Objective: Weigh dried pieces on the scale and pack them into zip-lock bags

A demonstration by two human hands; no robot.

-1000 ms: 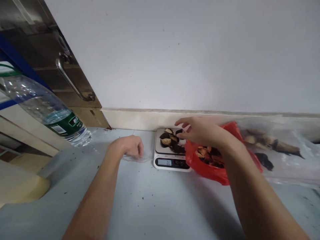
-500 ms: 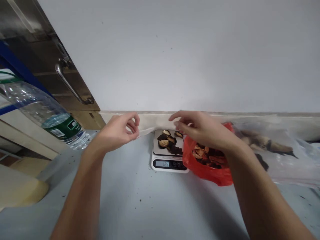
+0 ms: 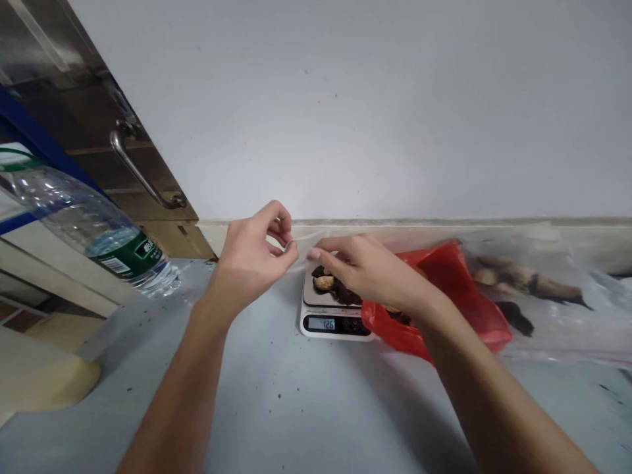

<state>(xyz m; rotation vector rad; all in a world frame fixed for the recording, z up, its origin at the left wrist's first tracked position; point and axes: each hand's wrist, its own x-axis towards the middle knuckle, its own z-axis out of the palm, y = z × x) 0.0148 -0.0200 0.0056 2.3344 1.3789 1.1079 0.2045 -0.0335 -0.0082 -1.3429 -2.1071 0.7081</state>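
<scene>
My left hand (image 3: 259, 250) pinches a thin clear plastic bag (image 3: 302, 245) between thumb and fingertips, left of a small digital kitchen scale (image 3: 309, 296). Over the scale's plate, my right hand (image 3: 358, 263) has its thumb and forefinger closed at the other side of the bag. Dark dried slices with pale insides (image 3: 324, 283) lie on the plate, partly hidden by my right hand. The lit display (image 3: 322, 324) reads about 126; any decimal point is unclear. A red plastic bag (image 3: 464, 303) of similar dried pieces stands beneath my right wrist, against the scale's right side.
Clear bags with long brown dried pieces (image 3: 557, 286) lie at the right along the white wall (image 3: 345, 131). A large water bottle (image 3: 113, 237) is on the left. Behind it is a metal door handle (image 3: 143, 171). Dark crumbs dot the grey tabletop (image 3: 276, 421).
My left hand has moved right with the clear bag. My right hand has come left and down to the bag, its fingers closing. The red bag's rim shows wider, and the display rose from 125 to 126.
</scene>
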